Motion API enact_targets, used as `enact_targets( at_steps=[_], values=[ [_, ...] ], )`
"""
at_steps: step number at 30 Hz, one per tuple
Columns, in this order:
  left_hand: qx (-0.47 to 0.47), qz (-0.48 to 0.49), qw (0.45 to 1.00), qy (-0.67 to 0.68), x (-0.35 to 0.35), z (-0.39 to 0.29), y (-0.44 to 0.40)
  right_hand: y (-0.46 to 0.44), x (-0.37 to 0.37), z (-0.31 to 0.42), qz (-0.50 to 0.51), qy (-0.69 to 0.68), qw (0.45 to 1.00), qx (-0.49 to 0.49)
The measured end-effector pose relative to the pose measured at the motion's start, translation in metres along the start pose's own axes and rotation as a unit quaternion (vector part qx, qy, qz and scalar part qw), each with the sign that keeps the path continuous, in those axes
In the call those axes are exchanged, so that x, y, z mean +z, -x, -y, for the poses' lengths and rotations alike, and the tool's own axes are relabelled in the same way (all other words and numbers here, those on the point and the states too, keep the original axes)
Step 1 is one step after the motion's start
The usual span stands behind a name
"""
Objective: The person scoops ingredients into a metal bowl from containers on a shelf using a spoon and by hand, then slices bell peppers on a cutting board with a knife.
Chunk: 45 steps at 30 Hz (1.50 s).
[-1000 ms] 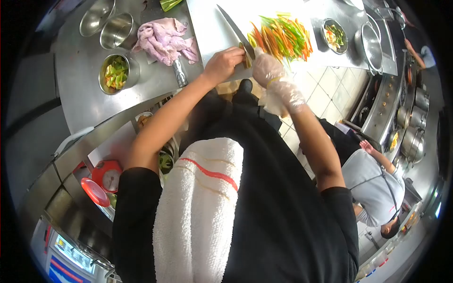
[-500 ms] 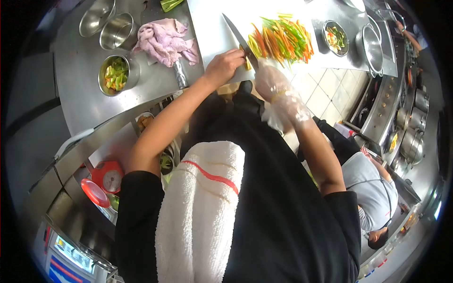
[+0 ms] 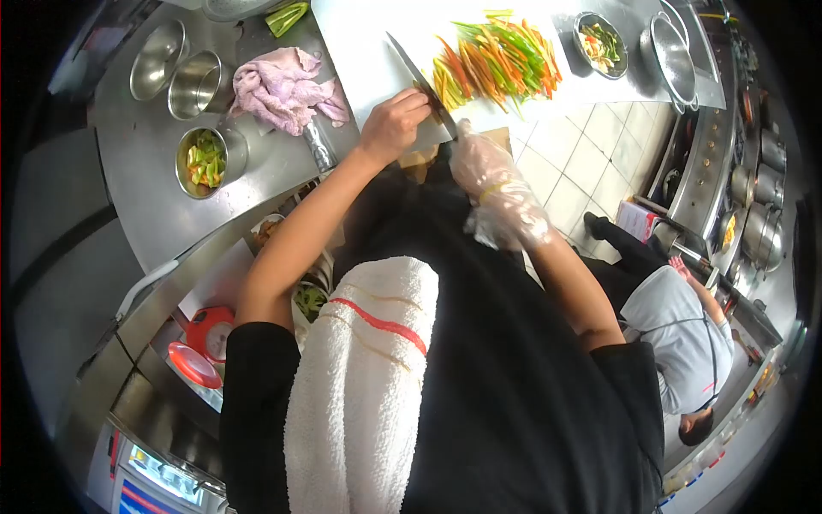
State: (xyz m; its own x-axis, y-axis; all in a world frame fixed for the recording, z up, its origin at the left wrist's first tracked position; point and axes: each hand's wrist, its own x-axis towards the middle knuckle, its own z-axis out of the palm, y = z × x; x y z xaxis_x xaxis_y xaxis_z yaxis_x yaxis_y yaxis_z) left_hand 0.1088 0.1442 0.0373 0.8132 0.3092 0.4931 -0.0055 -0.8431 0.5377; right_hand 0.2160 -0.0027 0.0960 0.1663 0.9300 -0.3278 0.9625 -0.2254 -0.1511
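Observation:
My right hand (image 3: 481,164), in a clear plastic glove with a yellow band at the wrist, grips a kitchen knife (image 3: 416,75). The long blade points away and to the left over the white cutting board (image 3: 349,32). Beside the blade, the curled fingers of my bare left hand (image 3: 394,125) hold down a piece of pepper, mostly hidden by the fingers and knife. To the right of the blade lies a heap of thin green, orange and yellow pepper strips (image 3: 505,60).
Left of the board are a pinkish cloth (image 3: 278,86), a metal pot of pepper pieces (image 3: 204,163), two other metal bowls and a green vegetable piece (image 3: 287,19). At right stand a bowl of cut vegetables (image 3: 599,47) and a colander (image 3: 670,62). A co-worker (image 3: 681,334) is further right.
The view has shifted slightly, so most things sit a little differently in frame. Both hands stay at the board with the knife against the piece. The co-worker's leg shows more.

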Motion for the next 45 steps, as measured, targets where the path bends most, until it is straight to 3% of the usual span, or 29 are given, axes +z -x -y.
enact_targets(
  at_steps=[1,6,9,15,22,26,28,34,37,39,41,43,44,45],
  values=[
    [0.004,-0.004,1.0,-0.004,-0.001,0.0,0.001,-0.004,0.008,0.001,-0.065,-0.111,0.989,0.079],
    [0.022,-0.031,0.999,-0.009,-0.001,-0.001,-0.005,-0.04,0.009,-0.022,-0.021,-0.048,0.999,-0.009],
    [-0.015,-0.015,1.0,0.009,-0.002,-0.006,-0.001,-0.032,-0.012,-0.024,-0.024,-0.134,0.988,0.076],
    [-0.039,-0.045,0.998,0.01,-0.003,-0.005,-0.004,-0.009,-0.008,-0.016,0.002,-0.026,0.999,0.027],
    [-0.022,-0.033,0.999,-0.016,-0.001,-0.003,-0.005,0.018,-0.029,0.003,0.005,-0.187,0.974,0.127],
    [-0.018,-0.02,0.999,-0.029,0.0,-0.002,-0.005,0.023,0.002,-0.008,-0.01,-0.145,0.984,0.099],
    [-0.019,-0.022,0.999,-0.031,0.002,0.0,-0.003,0.015,0.036,-0.016,-0.029,-0.093,0.995,0.017],
    [-0.02,-0.017,0.999,-0.024,0.003,-0.005,-0.003,-0.021,-0.003,-0.008,-0.01,-0.225,0.967,0.122],
    [0.004,-0.036,0.999,-0.022,0.007,0.002,0.001,-0.034,0.013,-0.045,-0.009,-0.231,0.971,0.059],
    [-0.031,-0.021,0.999,0.037,-0.003,0.002,-0.002,-0.032,0.014,-0.061,-0.083,-0.282,0.953,0.073],
    [-0.104,-0.106,0.987,0.066,-0.021,0.009,-0.018,-0.014,-0.038,-0.045,-0.063,-0.235,0.96,0.138],
    [-0.204,-0.171,0.962,-0.057,-0.053,0.059,-0.041,-0.004,-0.038,-0.038,-0.067,-0.23,0.964,0.115],
    [-0.286,-0.187,0.94,-0.018,-0.079,0.064,-0.063,0.0,-0.048,-0.033,-0.003,-0.19,0.979,0.074],
    [-0.201,-0.142,0.947,-0.205,-0.091,0.107,-0.062,0.006,-0.063,-0.021,0.056,-0.228,0.97,0.065]
  ],
)
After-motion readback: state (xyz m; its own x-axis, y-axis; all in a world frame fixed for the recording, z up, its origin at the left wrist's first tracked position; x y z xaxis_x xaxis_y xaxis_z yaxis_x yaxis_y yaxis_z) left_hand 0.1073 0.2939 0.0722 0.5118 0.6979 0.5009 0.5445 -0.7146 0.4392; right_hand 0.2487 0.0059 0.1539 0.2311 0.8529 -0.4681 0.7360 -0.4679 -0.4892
